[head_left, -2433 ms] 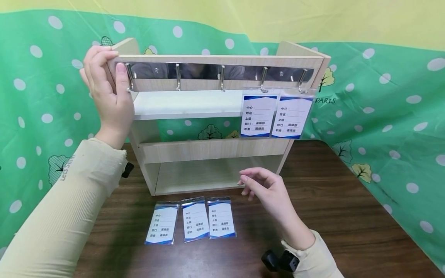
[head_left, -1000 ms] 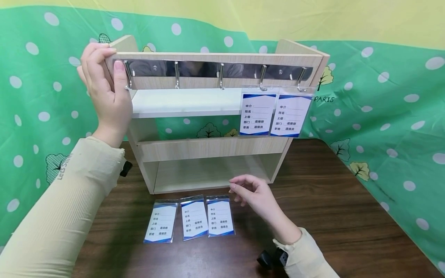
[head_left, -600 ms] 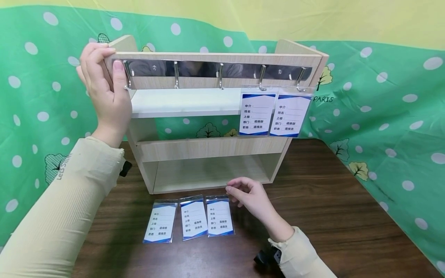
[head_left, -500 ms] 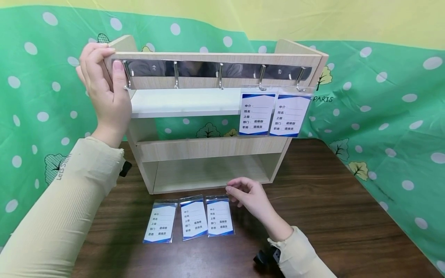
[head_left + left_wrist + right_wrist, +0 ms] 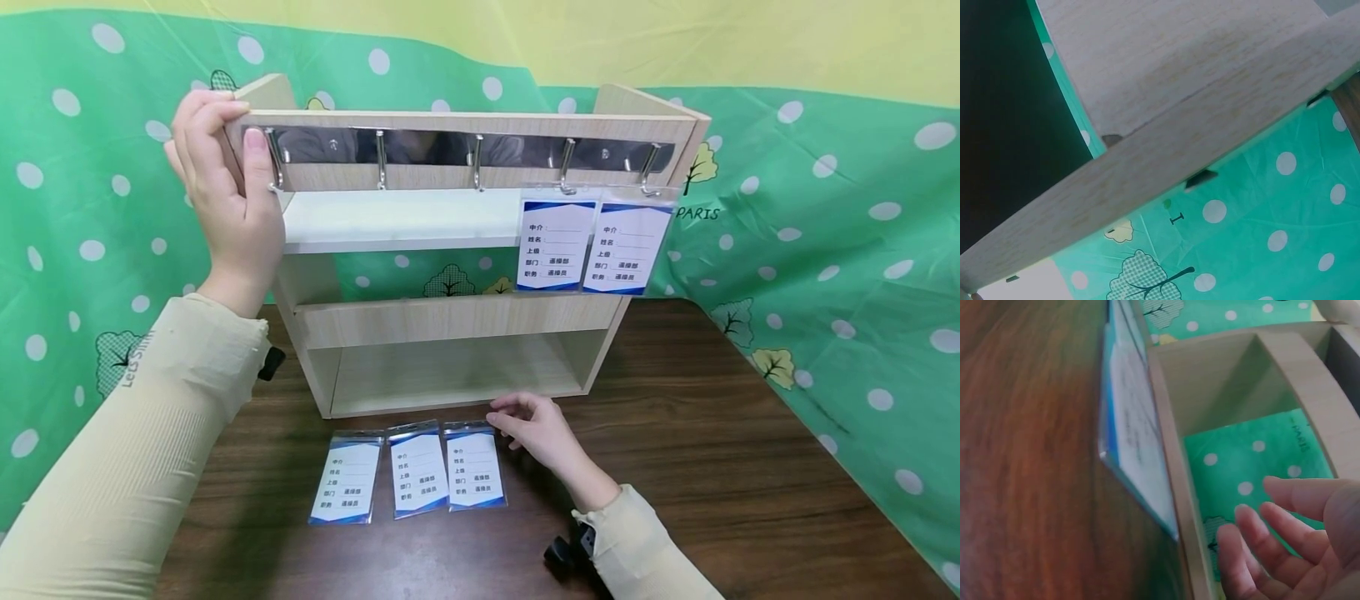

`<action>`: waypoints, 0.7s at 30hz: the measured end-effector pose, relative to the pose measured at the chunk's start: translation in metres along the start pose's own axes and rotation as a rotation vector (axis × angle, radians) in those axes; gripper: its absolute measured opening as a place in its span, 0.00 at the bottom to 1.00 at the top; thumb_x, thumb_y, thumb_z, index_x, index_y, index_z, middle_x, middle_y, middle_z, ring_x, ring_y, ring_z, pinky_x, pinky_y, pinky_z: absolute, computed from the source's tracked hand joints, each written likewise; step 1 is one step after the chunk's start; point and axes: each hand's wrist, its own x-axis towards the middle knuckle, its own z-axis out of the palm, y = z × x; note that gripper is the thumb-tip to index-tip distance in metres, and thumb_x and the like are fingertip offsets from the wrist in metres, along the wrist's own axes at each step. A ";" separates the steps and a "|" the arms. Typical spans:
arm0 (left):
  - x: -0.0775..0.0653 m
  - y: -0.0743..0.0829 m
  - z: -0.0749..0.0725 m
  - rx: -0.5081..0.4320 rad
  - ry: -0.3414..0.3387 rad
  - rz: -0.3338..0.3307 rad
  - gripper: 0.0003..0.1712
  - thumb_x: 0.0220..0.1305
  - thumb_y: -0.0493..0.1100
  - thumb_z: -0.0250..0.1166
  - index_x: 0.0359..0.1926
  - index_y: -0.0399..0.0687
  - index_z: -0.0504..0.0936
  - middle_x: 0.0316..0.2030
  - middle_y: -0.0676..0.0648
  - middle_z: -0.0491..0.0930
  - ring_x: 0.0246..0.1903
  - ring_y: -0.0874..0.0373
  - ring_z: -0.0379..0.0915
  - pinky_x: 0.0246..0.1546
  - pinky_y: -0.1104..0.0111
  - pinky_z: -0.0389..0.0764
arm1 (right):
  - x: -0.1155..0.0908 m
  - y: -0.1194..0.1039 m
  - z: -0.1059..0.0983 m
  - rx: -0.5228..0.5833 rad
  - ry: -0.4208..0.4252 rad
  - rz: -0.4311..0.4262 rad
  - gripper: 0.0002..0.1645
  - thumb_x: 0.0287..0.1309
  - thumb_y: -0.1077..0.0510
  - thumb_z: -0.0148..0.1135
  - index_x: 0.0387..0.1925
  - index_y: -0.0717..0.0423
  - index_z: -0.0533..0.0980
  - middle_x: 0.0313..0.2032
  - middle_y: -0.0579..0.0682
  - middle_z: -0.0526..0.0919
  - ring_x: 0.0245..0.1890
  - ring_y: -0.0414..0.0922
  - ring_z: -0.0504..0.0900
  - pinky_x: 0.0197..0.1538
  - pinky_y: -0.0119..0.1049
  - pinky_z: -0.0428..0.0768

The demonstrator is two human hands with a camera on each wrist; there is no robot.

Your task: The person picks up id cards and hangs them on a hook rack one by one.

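Observation:
My left hand (image 5: 228, 183) grips the upper left corner of a light wooden shelf (image 5: 450, 323), thumb on its front. The left wrist view shows only the shelf's side (image 5: 1160, 139), with the hand out of sight. Low on the right, my right hand (image 5: 542, 435) holds nothing. Its loosely bent fingers hover by the upper right corner of the rightmost badge holder (image 5: 476, 473) on the table. Two similar clear badge holders, one in the middle (image 5: 418, 473) and one at left (image 5: 348, 479), lie beside it. In the right wrist view, the right hand's fingers (image 5: 1260, 544) are apart from the thumb.
A metal rail (image 5: 431, 150) with several hooks runs along the shelf's top board. From its two right hooks hang badge holders, an inner one (image 5: 557, 246) and an outer one (image 5: 628, 248). A dark wooden table (image 5: 750, 467) lies beneath; green dotted cloth (image 5: 810, 250) stands behind.
My right hand has moved left and down from in front of the shelf's lower right to the rightmost badge holder on the table. The left hand keeps its grip on the shelf.

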 end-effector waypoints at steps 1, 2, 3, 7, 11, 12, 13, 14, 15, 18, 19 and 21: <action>0.000 0.000 0.000 0.001 0.000 0.000 0.15 0.67 0.46 0.52 0.51 0.49 0.75 0.55 0.59 0.70 0.61 0.67 0.58 0.64 0.72 0.52 | 0.001 0.002 0.000 -0.001 -0.013 0.000 0.18 0.60 0.60 0.65 0.48 0.70 0.79 0.35 0.63 0.85 0.29 0.47 0.82 0.30 0.39 0.83; 0.000 0.000 0.000 0.001 0.000 0.000 0.15 0.67 0.46 0.52 0.51 0.49 0.75 0.55 0.59 0.70 0.61 0.67 0.58 0.64 0.72 0.52 | 0.001 0.003 0.001 0.002 -0.027 -0.001 0.19 0.60 0.60 0.65 0.48 0.71 0.78 0.36 0.63 0.85 0.29 0.46 0.82 0.30 0.40 0.84; 0.000 0.000 0.000 0.000 0.000 -0.001 0.15 0.67 0.46 0.52 0.51 0.49 0.76 0.55 0.59 0.70 0.61 0.67 0.57 0.64 0.72 0.52 | 0.002 0.005 0.001 0.007 -0.041 0.002 0.20 0.60 0.61 0.65 0.49 0.72 0.78 0.37 0.63 0.85 0.29 0.46 0.82 0.31 0.40 0.84; 0.000 0.000 -0.001 -0.001 -0.006 0.001 0.15 0.67 0.46 0.51 0.51 0.48 0.75 0.55 0.58 0.70 0.61 0.67 0.57 0.64 0.72 0.52 | 0.004 0.010 0.002 0.037 -0.074 0.036 0.22 0.60 0.62 0.64 0.52 0.74 0.76 0.42 0.64 0.85 0.29 0.43 0.83 0.31 0.40 0.85; 0.001 -0.001 0.000 -0.002 -0.012 0.006 0.15 0.67 0.46 0.51 0.51 0.49 0.75 0.56 0.58 0.70 0.61 0.67 0.57 0.64 0.72 0.51 | 0.004 0.013 0.004 0.055 -0.098 0.068 0.24 0.58 0.63 0.65 0.55 0.73 0.75 0.47 0.67 0.83 0.27 0.42 0.83 0.32 0.40 0.85; 0.001 -0.001 0.000 -0.001 -0.010 0.007 0.15 0.67 0.46 0.51 0.51 0.49 0.75 0.56 0.58 0.70 0.61 0.67 0.57 0.64 0.71 0.51 | 0.004 0.013 0.004 0.058 -0.104 0.072 0.25 0.58 0.64 0.65 0.55 0.73 0.75 0.48 0.68 0.82 0.27 0.42 0.83 0.32 0.40 0.85; 0.001 -0.001 0.000 -0.001 -0.009 0.007 0.15 0.67 0.46 0.51 0.51 0.49 0.75 0.56 0.58 0.70 0.61 0.67 0.58 0.64 0.71 0.51 | 0.004 0.014 0.004 0.060 -0.110 0.078 0.26 0.58 0.64 0.66 0.56 0.73 0.74 0.50 0.69 0.81 0.26 0.42 0.83 0.32 0.40 0.85; 0.001 -0.001 0.000 0.000 -0.008 0.009 0.15 0.67 0.46 0.51 0.51 0.48 0.75 0.55 0.58 0.70 0.61 0.67 0.58 0.64 0.71 0.51 | 0.004 0.014 0.004 0.060 -0.117 0.083 0.27 0.57 0.64 0.66 0.57 0.73 0.74 0.51 0.69 0.80 0.26 0.42 0.83 0.33 0.40 0.84; 0.000 -0.001 0.000 0.001 -0.008 0.009 0.15 0.67 0.46 0.51 0.51 0.48 0.75 0.55 0.58 0.70 0.61 0.68 0.59 0.64 0.71 0.51 | 0.004 0.014 0.004 0.062 -0.120 0.086 0.27 0.57 0.65 0.66 0.57 0.74 0.74 0.52 0.70 0.80 0.25 0.42 0.82 0.32 0.40 0.84; 0.000 -0.001 0.001 0.001 -0.007 0.014 0.15 0.67 0.46 0.51 0.51 0.48 0.75 0.55 0.58 0.71 0.61 0.68 0.61 0.64 0.71 0.51 | 0.003 0.015 0.003 0.064 -0.127 0.089 0.28 0.55 0.66 0.67 0.58 0.74 0.73 0.52 0.70 0.79 0.24 0.41 0.82 0.33 0.41 0.84; 0.000 -0.001 0.000 -0.001 -0.006 0.018 0.15 0.67 0.45 0.51 0.51 0.48 0.75 0.55 0.57 0.71 0.61 0.68 0.61 0.64 0.71 0.51 | 0.003 0.015 0.003 0.066 -0.134 0.089 0.29 0.55 0.66 0.67 0.58 0.74 0.73 0.51 0.70 0.80 0.24 0.41 0.82 0.33 0.40 0.84; 0.000 0.000 0.000 -0.003 -0.004 0.025 0.15 0.67 0.45 0.51 0.51 0.47 0.75 0.55 0.57 0.71 0.61 0.67 0.61 0.64 0.71 0.51 | 0.003 0.016 0.003 0.074 -0.153 0.081 0.30 0.54 0.67 0.67 0.58 0.74 0.72 0.49 0.70 0.81 0.24 0.40 0.82 0.33 0.40 0.84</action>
